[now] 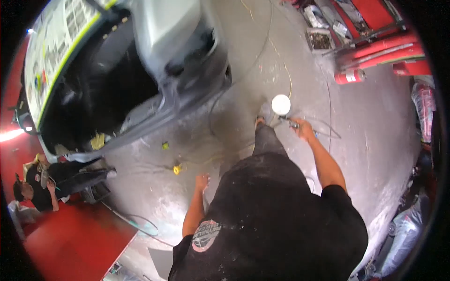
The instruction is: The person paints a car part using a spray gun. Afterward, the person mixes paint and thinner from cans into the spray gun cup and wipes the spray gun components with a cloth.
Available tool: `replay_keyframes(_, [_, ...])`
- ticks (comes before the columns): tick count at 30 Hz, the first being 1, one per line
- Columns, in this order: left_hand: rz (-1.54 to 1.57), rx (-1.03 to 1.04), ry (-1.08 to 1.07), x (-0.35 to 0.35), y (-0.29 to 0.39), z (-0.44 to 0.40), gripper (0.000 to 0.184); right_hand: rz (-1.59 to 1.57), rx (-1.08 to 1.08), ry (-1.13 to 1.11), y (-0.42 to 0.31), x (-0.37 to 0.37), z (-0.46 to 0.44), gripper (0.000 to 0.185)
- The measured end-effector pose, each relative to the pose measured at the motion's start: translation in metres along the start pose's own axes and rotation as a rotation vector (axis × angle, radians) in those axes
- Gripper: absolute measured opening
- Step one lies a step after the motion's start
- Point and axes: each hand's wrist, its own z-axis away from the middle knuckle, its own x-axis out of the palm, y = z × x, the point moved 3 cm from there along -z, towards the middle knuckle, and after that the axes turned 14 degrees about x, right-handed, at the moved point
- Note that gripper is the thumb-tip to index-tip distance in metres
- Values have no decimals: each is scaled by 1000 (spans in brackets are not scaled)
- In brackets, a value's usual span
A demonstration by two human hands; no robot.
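Grip: from my remote head view, I read the right hand (303, 130) as wrapped around a small handheld tool (294, 124) with a dark, metallic-looking body. The tool is held out ahead of the torso, above the floor (384, 131). A round white part (281, 104) shows just beyond its front end; I cannot tell whether the two are joined.

Handling: I judge the tool rigid and light enough for one hand. If the white part is a cup fixed to it, expect a forward weight bias; keep it level. Take hold at the handle, fingers wrapped, clear of the white part. A dark hose (323, 133) loops near the wrist; if connected, allow for drag. Smooth metal may slip in a damp palm.

Left hand (202, 181): held away from the tool, fingers partly curled. I see nothing in it, but blur prevents confirming the grip state.

Limits: the fingers cover most of the handle, so any trigger is hidden. The white part's depth and contents cannot be made out. At upper left, the grey vehicle body (161, 37) is cut off by the lens edge.
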Motion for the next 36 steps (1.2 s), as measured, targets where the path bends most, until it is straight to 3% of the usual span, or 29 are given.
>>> replay_keyframes(1, [-39,57,10,8,6,-12,29,-20,39,6,-8,-9,-9,43])
replay_keyframes(2, [-77,127,24,19,19,-36,30,-124,208,-21,-36,-22,-3,42])
replay_keyframes(4, [-61,0,-65,60,80,-63,35,464,-193,146,-25,-38,-50,43])
replay_keyframes(5, [-467,567,-402,79,102,-93,37,506,-113,126,-44,-51,-46,44])
replay_keyframes(6, [-802,1240,-446,96,123,-113,40,547,-44,118,-73,-67,-49,46])
replay_keyframes(9, [-576,655,-238,176,288,-128,43,263,-172,100,-104,-109,-68,43])
replay_keyframes(12, [-567,725,-276,229,436,-153,42,319,-118,56,-137,-155,-96,49])
replay_keyframes(14, [-574,779,-306,256,500,-182,41,331,-140,93,-171,-185,-108,50])
replay_keyframes(18, [-585,927,-280,297,574,-246,41,264,-182,81,-214,-243,-156,52])
replay_keyframes(24, [-659,719,-230,328,626,-334,42,433,-142,53,-269,-328,-264,52])
replay_keyframes(26, [-590,644,-206,330,653,-376,43,388,-41,3,-283,-353,-300,55])
replay_keyframes(29, [-651,590,-260,323,729,-433,44,331,-12,-25,-320,-401,-364,58])
replay_keyframes(32, [-582,827,-205,315,827,-474,42,288,-35,-14,-393,-461,-440,59])
replay_keyframes(36, [-633,807,-192,324,925,-505,40,101,-170,107,-443,-508,-502,54])
